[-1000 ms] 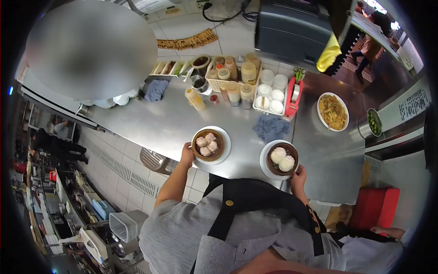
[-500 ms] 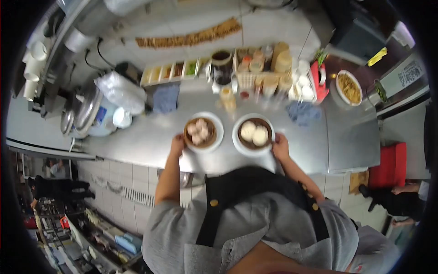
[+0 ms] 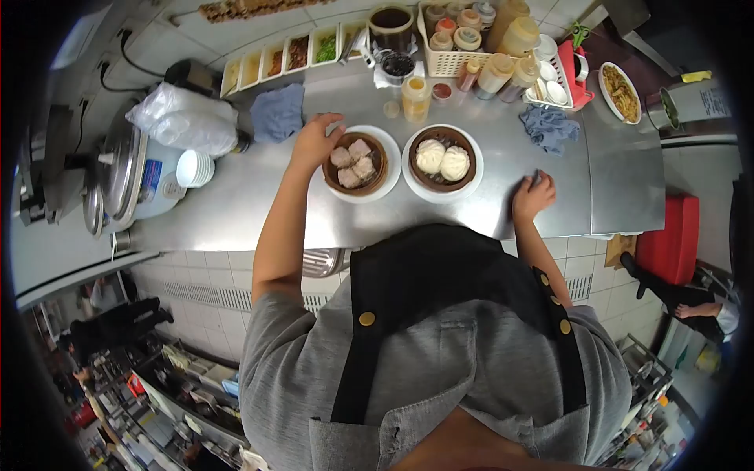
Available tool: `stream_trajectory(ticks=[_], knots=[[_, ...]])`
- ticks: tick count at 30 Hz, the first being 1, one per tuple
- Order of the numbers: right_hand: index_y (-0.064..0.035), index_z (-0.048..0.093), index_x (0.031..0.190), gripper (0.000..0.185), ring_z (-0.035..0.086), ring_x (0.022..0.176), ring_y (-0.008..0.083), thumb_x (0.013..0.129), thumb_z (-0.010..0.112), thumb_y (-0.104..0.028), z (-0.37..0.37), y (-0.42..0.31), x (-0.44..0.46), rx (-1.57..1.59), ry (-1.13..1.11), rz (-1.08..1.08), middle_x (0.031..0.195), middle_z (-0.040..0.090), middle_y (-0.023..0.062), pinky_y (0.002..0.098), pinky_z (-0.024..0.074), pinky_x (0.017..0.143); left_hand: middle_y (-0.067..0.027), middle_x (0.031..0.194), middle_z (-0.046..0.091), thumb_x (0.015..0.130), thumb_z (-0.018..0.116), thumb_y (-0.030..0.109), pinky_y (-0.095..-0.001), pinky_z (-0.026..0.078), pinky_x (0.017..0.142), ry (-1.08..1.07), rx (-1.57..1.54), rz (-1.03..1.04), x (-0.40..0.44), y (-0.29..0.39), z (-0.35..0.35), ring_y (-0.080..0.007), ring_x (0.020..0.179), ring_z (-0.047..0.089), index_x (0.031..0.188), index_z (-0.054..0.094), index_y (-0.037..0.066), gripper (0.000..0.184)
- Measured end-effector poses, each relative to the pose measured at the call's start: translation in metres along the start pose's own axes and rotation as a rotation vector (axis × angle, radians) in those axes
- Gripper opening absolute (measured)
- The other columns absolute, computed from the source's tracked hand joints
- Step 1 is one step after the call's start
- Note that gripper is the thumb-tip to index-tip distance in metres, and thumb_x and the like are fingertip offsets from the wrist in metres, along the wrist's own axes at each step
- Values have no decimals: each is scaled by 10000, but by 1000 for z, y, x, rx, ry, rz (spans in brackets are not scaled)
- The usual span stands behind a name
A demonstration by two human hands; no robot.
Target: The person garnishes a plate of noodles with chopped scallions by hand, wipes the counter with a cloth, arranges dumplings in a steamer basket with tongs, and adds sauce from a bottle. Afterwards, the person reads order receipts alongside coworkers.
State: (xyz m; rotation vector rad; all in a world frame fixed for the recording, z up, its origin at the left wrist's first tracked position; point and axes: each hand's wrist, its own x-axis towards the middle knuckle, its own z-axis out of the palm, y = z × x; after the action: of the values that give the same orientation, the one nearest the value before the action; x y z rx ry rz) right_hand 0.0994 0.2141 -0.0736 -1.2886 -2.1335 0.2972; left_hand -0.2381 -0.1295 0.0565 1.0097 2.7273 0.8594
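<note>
Two bamboo steamer baskets stand side by side on white plates on the steel counter. The left steamer basket point(image 3: 377, 182) holds several pinkish dumplings point(image 3: 363, 167) and sits toward the left of its plate point(image 3: 395, 161). Two white buns point(image 3: 454, 163) lie in the right steamer basket point(image 3: 444, 188), which rests on its own plate point(image 3: 481, 171). Beside the upper left rim of the dumpling basket is my left hand point(image 3: 316, 140), empty, fingers extended rightward. My right hand point(image 3: 534, 196) rests at the counter right of the bun plate, apart from it, fingers loosely bent and holding nothing visible.
Behind the plates stand a yellowish squeeze bottle point(image 3: 416, 100), a row of topping containers point(image 3: 298, 55), a dark pot point(image 3: 391, 30) and a basket of sauce bottles point(image 3: 449, 63). Blue cloths point(image 3: 277, 114) lie on both sides. A noodle dish point(image 3: 620, 93) is far right.
Both hands have come off the plates' outer sides: my left moved up beside the dumpling basket, my right moved away rightward. The plates now sit closer together, and the view has shifted.
</note>
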Motion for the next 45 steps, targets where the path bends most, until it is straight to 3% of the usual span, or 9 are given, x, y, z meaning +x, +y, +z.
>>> stream_trajectory(ticks=[8, 13, 16, 21, 27, 33, 36, 41, 45], knots=[[-135, 487, 1275, 386, 242, 1390, 383, 938, 498, -325, -3, -4, 4, -196, -187, -41, 1412, 416, 114, 582, 110, 1150, -119, 849, 686, 918, 624, 215, -354, 513, 715, 152, -309, 73, 119, 89, 36, -256, 765, 664, 1017, 668, 66, 185], [-134, 491, 1275, 385, 257, 1389, 362, 942, 493, -328, -6, -5, 5, -211, -204, 10, 1422, 407, 114, 588, 111, 1144, -108, 884, 686, 918, 629, 187, -315, 507, 743, -67, -235, 308, 181, 176, 48, -203, 806, 651, 1038, 663, 55, 182], [-129, 498, 1269, 382, 280, 1378, 354, 936, 503, -315, -6, -5, 8, -167, -218, 4, 1416, 416, 126, 579, 122, 1142, -153, 974, 683, 877, 650, 170, -355, 516, 774, -54, -115, 406, 214, 193, 49, -280, 858, 659, 1019, 672, 67, 177], [-111, 493, 1273, 394, 305, 1359, 358, 932, 504, -306, -10, -10, 9, -177, -218, -5, 1419, 413, 139, 574, 142, 1133, -150, 937, 671, 870, 640, 297, -407, 510, 796, 272, 147, 156, 242, 116, 26, -306, 932, 658, 1002, 677, 78, 258], [-115, 482, 1278, 401, 298, 1362, 355, 932, 502, -316, -8, -11, 10, -211, -223, -7, 1420, 409, 135, 572, 141, 1132, -239, 1324, 477, 864, 613, 395, -488, 495, 929, -107, 618, -430, 228, 23, 24, -420, 1141, 576, 1222, 557, 28, 516], [-122, 483, 1271, 392, 295, 1366, 338, 932, 500, -318, -13, -14, 10, -208, -231, -9, 1423, 407, 127, 572, 131, 1137, -255, 1371, 422, 932, 480, 241, -473, 519, 891, -119, 584, -375, 210, 30, 18, -402, 1123, 599, 1262, 509, 4, 407], [-126, 487, 1265, 384, 299, 1363, 333, 931, 503, -315, -12, -13, 9, -213, -232, -10, 1417, 413, 124, 569, 135, 1138, -256, 1109, 620, 936, 428, 258, -531, 519, 843, 14, 643, -197, 191, 30, 2, -449, 959, 654, 1114, 536, -5, 335], [-131, 496, 1258, 380, 306, 1358, 328, 926, 519, -315, -11, -11, 7, -208, -238, -56, 1408, 423, 118, 562, 156, 1131, -237, 1015, 650, 937, 461, 260, -511, 520, 804, 57, 601, -293, 111, 20, -48, -452, 949, 636, 1107, 530, 42, 285], [-136, 494, 1272, 400, 324, 1342, 320, 922, 532, -325, -2, -6, 4, -247, -169, -99, 1397, 433, 114, 547, 192, 1110, -224, 1038, 628, 939, 506, 269, -537, 509, 724, 494, 491, -332, 24, -27, -51, -430, 895, 637, 1083, 517, 43, 268]])
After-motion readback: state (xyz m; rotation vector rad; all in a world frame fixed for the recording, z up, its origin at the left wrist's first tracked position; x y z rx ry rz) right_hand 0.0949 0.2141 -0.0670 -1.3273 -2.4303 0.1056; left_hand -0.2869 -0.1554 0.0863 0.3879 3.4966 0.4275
